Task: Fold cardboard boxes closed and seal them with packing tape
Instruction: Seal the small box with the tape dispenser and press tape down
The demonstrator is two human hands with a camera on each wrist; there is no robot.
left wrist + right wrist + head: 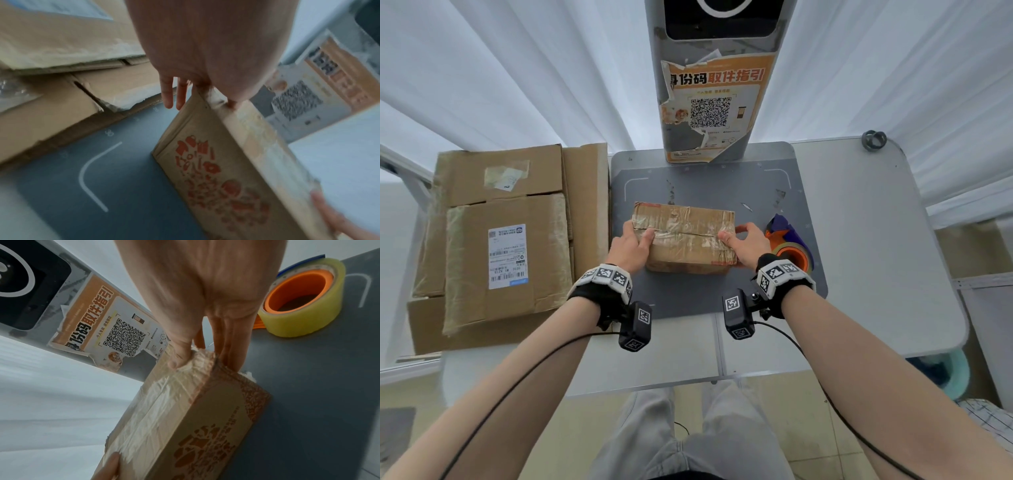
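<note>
A small cardboard box (685, 236) with red print and old tape over its top seam sits on the grey mat (722, 181). My left hand (631, 245) grips its left end, thumb on top and fingers down the side. My right hand (746, 245) grips its right end the same way. In the left wrist view the box (222, 170) shows its printed side, and my left hand (197, 91) holds its far corner. In the right wrist view my right hand (197, 353) pinches the taped corner of the box (185, 418). A tape roll on an orange and blue dispenser (791, 248) lies just right of the box.
Flattened cardboard boxes (506, 240) with a shipping label are stacked to the left of the mat. A grey post with an orange QR poster (714, 102) stands at the mat's back edge. A small dark ring (874, 139) lies at the white table's far right corner.
</note>
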